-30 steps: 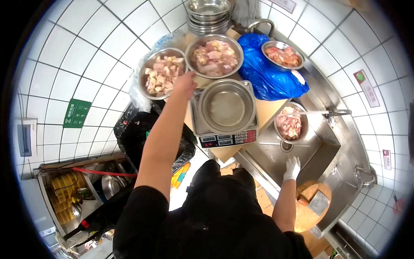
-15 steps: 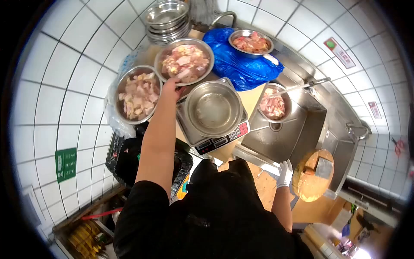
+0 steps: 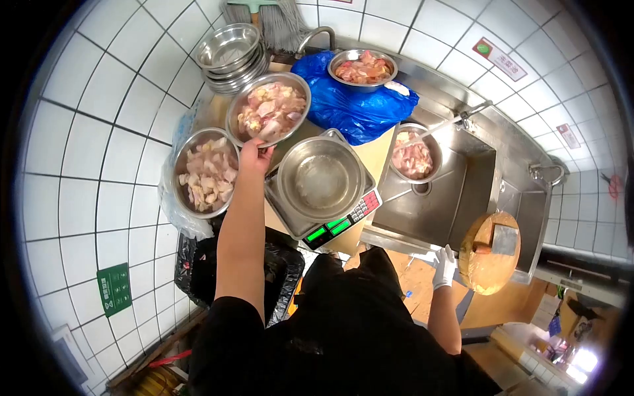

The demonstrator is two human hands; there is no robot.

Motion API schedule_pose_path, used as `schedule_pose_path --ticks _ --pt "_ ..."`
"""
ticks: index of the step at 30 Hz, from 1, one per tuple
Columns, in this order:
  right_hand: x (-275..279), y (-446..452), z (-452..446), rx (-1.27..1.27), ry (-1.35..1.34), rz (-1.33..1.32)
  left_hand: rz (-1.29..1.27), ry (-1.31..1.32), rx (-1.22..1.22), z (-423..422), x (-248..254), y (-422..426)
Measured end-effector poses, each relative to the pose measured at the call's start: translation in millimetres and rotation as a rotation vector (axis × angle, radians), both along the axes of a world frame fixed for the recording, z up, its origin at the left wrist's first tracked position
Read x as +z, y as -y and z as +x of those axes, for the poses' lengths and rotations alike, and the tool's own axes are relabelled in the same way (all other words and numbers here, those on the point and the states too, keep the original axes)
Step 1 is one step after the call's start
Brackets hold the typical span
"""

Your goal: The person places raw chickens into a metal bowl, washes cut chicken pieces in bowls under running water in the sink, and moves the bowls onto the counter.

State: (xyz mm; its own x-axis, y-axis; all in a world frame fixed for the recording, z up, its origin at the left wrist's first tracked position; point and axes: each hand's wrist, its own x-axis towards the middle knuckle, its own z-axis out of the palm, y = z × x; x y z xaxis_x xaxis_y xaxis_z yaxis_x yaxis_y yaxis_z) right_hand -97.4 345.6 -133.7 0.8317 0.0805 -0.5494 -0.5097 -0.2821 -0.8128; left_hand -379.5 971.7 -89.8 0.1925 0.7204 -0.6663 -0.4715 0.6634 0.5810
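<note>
My bare left hand grips the near rim of a metal bowl of raw meat pieces. Left of it stands another bowl of meat. Just right of the hand, an empty-looking metal bowl rests on a digital scale with a lit green display. My right hand, in a white glove, hangs open with nothing in it, in front of the sink and left of a round chopping board that bears a cleaver.
A blue plastic bag lies behind the scale, beside a bowl of meat. One more bowl sits in the sink. Stacked metal bowls stand at the back left; a black-lined bin is below.
The view has turned. My left hand has moved onto the rim of the middle meat bowl. The scale's display has lit up green. My right hand has drawn back from over the sink.
</note>
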Motion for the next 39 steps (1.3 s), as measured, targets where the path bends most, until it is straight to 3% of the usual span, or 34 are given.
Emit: schedule_pose_path --ticks 9,13,17,25,28,30,33,36,39 --pt "17.2 -12.5 -3.3 0.066 -0.017 -0.009 0.087 0.03 -0.122 -31.8 -19.9 -25.9" --pt "6.4 -23.6 -1.0 0.091 0.034 -0.014 0.269 0.042 -0.183 -49.9 10.0 -36.2" --pt "26.1 -52.5 8.0 0.066 0.07 0.134 0.234 -0.099 -0.118 -18.3 117.6 11.4" --pt "120.3 -111.2 58.1 0.13 0.181 0.404 0.308 -0.206 -0.2 54.9 225.8 133.8" --pt "156.0 -108.5 82.9 0.184 0.274 0.461 0.208 -0.059 -0.244 84.6 221.0 182.1" --pt "174.3 -101.2 99.7 0.204 0.425 0.383 0.155 -0.11 -0.365 106.7 215.2 217.6" --pt "228.8 -96.1 108.3 0.153 0.586 0.472 0.069 -0.12 -0.507 141.6 190.9 265.3" --pt "255.9 -82.2 115.2 0.483 0.889 0.283 -0.049 -0.033 -0.625 176.6 153.3 307.4" --pt "236.2 -99.5 119.7 0.707 0.942 0.093 0.005 -0.014 -0.746 199.2 101.2 333.2"
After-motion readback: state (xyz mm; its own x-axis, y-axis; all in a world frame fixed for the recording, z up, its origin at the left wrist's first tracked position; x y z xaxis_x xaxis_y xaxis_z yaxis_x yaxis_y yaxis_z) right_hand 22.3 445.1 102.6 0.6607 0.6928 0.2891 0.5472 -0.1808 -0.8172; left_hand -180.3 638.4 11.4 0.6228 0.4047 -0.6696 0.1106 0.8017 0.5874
